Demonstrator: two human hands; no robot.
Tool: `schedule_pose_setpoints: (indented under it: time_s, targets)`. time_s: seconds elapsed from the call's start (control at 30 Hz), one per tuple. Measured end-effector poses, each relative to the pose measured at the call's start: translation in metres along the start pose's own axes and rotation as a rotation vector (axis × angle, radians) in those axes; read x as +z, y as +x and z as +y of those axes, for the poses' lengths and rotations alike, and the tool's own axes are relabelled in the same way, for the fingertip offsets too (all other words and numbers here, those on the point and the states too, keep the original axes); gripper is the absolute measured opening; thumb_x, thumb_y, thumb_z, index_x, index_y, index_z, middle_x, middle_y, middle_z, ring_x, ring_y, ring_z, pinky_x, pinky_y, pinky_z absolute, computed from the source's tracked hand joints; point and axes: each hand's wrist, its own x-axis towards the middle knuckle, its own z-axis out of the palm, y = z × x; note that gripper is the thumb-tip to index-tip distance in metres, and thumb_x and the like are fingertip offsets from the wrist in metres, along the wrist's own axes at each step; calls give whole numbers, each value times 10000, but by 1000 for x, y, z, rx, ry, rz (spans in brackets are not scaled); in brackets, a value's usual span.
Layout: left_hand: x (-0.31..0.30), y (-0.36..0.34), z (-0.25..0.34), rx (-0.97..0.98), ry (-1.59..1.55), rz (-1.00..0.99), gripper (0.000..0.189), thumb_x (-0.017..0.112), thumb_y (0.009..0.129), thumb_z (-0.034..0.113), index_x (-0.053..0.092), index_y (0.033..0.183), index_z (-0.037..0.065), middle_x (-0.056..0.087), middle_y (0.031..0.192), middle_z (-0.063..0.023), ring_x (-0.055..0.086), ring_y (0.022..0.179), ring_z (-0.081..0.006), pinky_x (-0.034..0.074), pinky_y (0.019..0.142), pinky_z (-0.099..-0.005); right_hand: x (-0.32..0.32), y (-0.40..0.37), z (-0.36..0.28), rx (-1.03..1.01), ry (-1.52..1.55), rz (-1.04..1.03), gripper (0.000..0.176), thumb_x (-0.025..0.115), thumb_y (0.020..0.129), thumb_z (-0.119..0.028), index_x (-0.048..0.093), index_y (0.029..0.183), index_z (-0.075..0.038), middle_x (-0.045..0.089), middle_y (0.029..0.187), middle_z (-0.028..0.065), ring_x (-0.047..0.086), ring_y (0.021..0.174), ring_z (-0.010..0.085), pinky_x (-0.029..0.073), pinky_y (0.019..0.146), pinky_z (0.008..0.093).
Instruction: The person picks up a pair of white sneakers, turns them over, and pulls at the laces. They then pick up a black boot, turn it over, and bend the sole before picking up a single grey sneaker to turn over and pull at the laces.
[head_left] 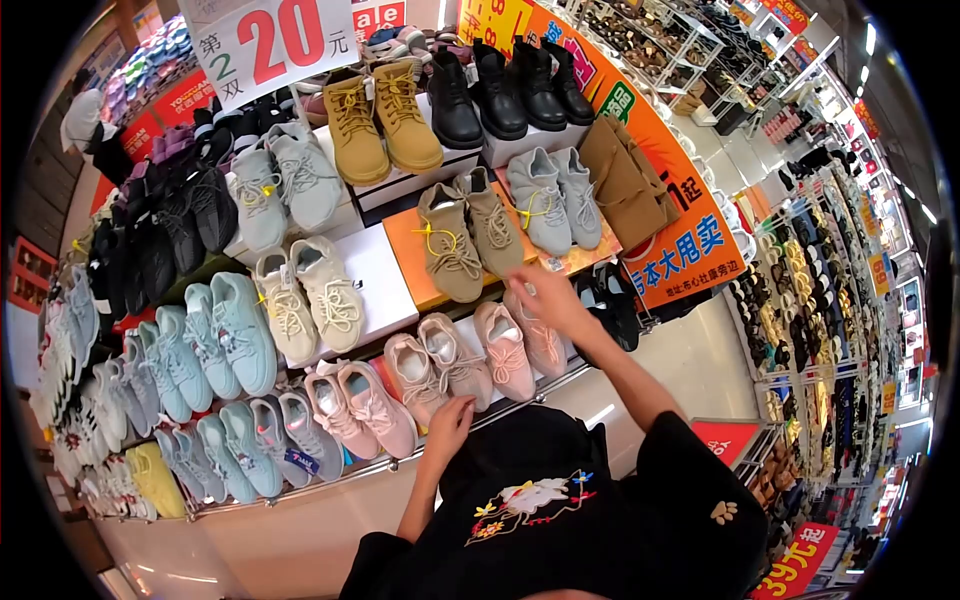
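Observation:
My right hand (542, 298) reaches to the heel of a pale pink sneaker (543, 345) at the right end of the front row, its fingers closed at the collar. Just behind my fingertips is the toe of a tan lace-up sneaker (497, 240). My left hand (450, 425) is low at the front edge, fingers stretched toward the toe of a beige-pink sneaker (462, 368); contact is hard to make out. Between my hands stands another pink sneaker (505, 355). A matching beige-pink sneaker (415, 370) stands just left of them.
Yellow boots (408, 115) and black boots (497, 92) stand on boxes at the back. Light blue sneakers (240, 335) fill the left side. A brown paper bag (625, 185) leans beside an orange sign (690, 235). A metal rail (392, 463) runs along the front edge.

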Motion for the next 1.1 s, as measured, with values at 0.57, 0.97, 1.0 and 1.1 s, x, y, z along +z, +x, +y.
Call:
schedule_pose_setpoints:
  time_s: [0.57, 0.97, 1.0, 1.1]
  targets:
    - [-3, 50, 36, -90, 44, 303, 176, 534, 903, 95, 606, 1028, -6, 640, 912, -159, 615, 796, -277, 473, 740, -330, 41, 365, 79, 297, -101, 382, 868, 747, 675, -429, 359, 1316, 9, 513, 1191, 226, 507, 1098, 380, 452, 899, 446]
    - [-2, 64, 42, -168, 18, 180, 187, 536, 909, 109, 617, 1053, 21, 645, 937, -143, 622, 824, -252, 474, 744, -312, 34, 366, 90, 244, -79, 491, 597, 702, 695, -300, 469, 1162, -10, 597, 1021, 201, 583, 980, 368, 486, 828, 452]
    - [-3, 65, 42, -148, 38, 185, 192, 530, 907, 115, 620, 1058, 37, 637, 919, -149, 620, 784, -264, 479, 704, -316, 33, 363, 89, 250, -60, 494, 598, 698, 698, -303, 468, 1162, -4, 602, 1028, 215, 588, 972, 381, 485, 829, 455]
    - [-10, 58, 32, -123, 12, 210, 193, 516, 915, 123, 620, 1052, 36, 643, 946, -148, 632, 833, -286, 482, 741, -324, 12, 349, 78, 310, 53, 433, 656, 679, 706, -336, 451, 1201, 28, 599, 1059, 280, 585, 976, 427, 470, 840, 476]
